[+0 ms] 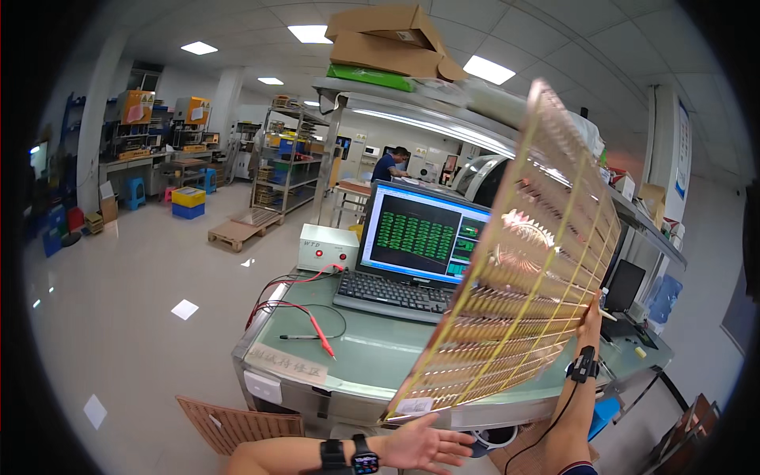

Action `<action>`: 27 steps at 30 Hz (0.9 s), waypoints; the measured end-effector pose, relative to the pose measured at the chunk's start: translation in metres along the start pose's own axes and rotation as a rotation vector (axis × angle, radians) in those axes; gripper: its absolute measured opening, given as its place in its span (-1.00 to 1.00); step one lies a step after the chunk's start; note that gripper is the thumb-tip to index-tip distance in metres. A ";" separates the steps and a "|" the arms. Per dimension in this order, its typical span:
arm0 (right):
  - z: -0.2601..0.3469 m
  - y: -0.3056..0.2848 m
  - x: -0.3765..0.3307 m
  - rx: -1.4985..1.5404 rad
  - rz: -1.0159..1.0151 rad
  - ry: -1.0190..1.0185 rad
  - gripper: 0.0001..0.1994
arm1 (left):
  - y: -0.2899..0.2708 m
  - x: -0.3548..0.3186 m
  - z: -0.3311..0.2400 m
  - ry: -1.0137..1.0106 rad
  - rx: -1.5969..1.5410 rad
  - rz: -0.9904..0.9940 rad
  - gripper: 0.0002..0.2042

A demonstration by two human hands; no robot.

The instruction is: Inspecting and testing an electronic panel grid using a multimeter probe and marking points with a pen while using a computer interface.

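Note:
A large copper-coloured circuit board panel, crossed by yellow strips, stands tilted up in front of me over the bench. My right hand is closed on its right edge; the fingers behind the panel are hidden. A thin pale stick-like thing shows beside that hand, and I cannot make out whether it is held. Below the panel's lower left corner, my left hand is open, palm up with fingers spread, holding nothing. A small white label sits on that corner, just above the left hand.
On the green-topped bench stand a laptop and a white tester box with red and black probe leads. Another brown panel leans below. Overhead runs a shelf with cardboard boxes. A person works farther back.

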State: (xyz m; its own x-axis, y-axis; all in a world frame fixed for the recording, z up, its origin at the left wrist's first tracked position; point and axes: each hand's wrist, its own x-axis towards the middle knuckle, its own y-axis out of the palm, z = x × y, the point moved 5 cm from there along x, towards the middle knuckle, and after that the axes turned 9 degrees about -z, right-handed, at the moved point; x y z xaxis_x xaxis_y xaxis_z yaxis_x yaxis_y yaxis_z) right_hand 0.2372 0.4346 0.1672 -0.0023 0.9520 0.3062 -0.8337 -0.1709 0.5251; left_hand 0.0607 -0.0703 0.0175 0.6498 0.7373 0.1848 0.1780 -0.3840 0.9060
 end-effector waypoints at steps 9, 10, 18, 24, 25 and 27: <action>-0.066 0.068 -0.066 0.232 0.104 0.374 -0.47 | 0.029 0.057 -0.028 0.298 -0.263 0.168 -0.54; -0.062 0.074 -0.077 0.312 0.095 0.277 -0.60 | 0.040 0.054 -0.030 0.364 -0.209 0.068 -0.59; -0.086 0.037 -0.087 0.548 0.537 0.174 -0.74 | 0.041 0.027 -0.076 0.558 -0.162 0.073 -0.67; -0.026 -0.133 -0.099 0.046 0.255 0.065 -0.73 | 0.011 -0.031 -0.113 0.872 0.225 -0.389 -0.69; -0.012 -0.142 -0.090 -0.038 0.210 0.058 -0.73 | 0.009 -0.042 -0.115 0.929 0.302 -0.428 -0.68; 0.012 -0.207 -0.084 -0.205 0.115 0.041 -0.73 | 0.013 -0.056 -0.116 0.955 0.357 -0.502 -0.67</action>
State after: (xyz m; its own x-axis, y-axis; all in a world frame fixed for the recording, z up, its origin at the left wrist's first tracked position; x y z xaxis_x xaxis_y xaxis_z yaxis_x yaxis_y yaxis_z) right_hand 0.4161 0.3874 0.0422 -0.1229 0.9394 0.3201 -0.9213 -0.2279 0.3150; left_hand -0.0586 -0.0520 0.0632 -0.3566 0.9158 0.1849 0.5590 0.0506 0.8276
